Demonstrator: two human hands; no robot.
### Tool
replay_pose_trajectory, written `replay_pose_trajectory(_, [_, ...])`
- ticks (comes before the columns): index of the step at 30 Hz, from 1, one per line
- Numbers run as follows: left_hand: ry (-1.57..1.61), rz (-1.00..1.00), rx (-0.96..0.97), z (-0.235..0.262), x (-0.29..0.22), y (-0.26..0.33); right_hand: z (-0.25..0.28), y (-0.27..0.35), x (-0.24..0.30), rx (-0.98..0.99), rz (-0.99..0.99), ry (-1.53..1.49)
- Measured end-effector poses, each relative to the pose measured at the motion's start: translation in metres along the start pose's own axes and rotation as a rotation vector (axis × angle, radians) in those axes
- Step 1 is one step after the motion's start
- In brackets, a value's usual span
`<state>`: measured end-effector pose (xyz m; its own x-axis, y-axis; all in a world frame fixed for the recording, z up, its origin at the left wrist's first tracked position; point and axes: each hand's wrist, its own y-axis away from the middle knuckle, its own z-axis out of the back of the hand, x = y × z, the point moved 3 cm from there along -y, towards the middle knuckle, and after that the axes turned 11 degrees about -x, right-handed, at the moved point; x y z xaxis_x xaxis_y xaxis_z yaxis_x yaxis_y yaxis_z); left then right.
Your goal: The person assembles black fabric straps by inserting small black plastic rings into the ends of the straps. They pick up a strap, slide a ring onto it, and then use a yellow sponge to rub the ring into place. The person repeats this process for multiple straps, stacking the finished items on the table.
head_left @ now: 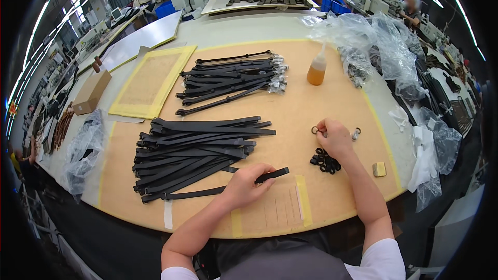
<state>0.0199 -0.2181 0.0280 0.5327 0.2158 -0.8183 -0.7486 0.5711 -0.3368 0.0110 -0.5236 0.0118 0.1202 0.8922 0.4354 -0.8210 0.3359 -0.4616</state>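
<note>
My left hand (pixel 248 184) is closed around a black strap (pixel 194 194) near its free end, which points right past my fingers. The strap's buckle end lies at the lower edge of a pile of similar black buckled straps (pixel 202 142). My right hand (pixel 334 137) is low over the board with its fingers pinched together; what they hold, if anything, is hidden. A small metal ring (pixel 314 130) shows beside those fingertips. Just below lies a heap of small black loops (pixel 326 161). Right of the hand is a small shiny metal piece (pixel 356 133).
More black straps (pixel 228 80) with plastic-wrapped ends lie farther back. A squeeze bottle (pixel 317 68) of amber liquid stands behind my right hand, with a small yellow block (pixel 379 169) to its right. Clear plastic bags (pixel 386 36) crowd the right; a cardboard box (pixel 92 92) sits left.
</note>
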Motion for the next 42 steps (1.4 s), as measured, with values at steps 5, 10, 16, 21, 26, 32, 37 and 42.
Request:
replay_pose_trajectory(5, [0.021, 0.011, -0.061, 0.006, 0.001, 0.001, -0.007, 0.012, 0.018, 0.186, -0.224, -0.697])
replay_pose_trajectory(10, [0.152, 0.069, -0.114, 0.015, -0.001, -0.002, 0.001, 0.044, 0.07, 0.649, -0.4, -1.292])
replay_pose_trajectory(16, [0.232, 0.083, -0.109, 0.024, -0.012, -0.002, -0.002, 0.061, 0.091, 0.746, -0.617, -1.582])
replay_pose_trajectory(21, [0.246, 0.094, -0.107, 0.021, -0.008, 0.0, -0.009, 0.065, 0.089, 0.824, -0.698, -1.718])
replay_pose_trajectory(26, [0.257, 0.033, -0.124, 0.019, -0.011, -0.001, -0.015, 0.07, 0.084, 0.938, -0.705, -1.788])
replay_pose_trajectory(32, [0.267, -0.002, -0.15, 0.015, -0.008, -0.001, -0.019, 0.076, 0.093, 0.983, -0.721, -1.716])
replay_pose_trajectory(37, [0.272, 0.077, -0.113, 0.011, -0.006, 0.002, -0.025, 0.082, 0.099, 0.978, -0.664, -1.73])
replay_pose_trajectory(42, [0.228, 0.07, -0.079, 0.014, -0.007, 0.002, -0.033, 0.084, 0.093, 0.998, -0.614, -1.767])
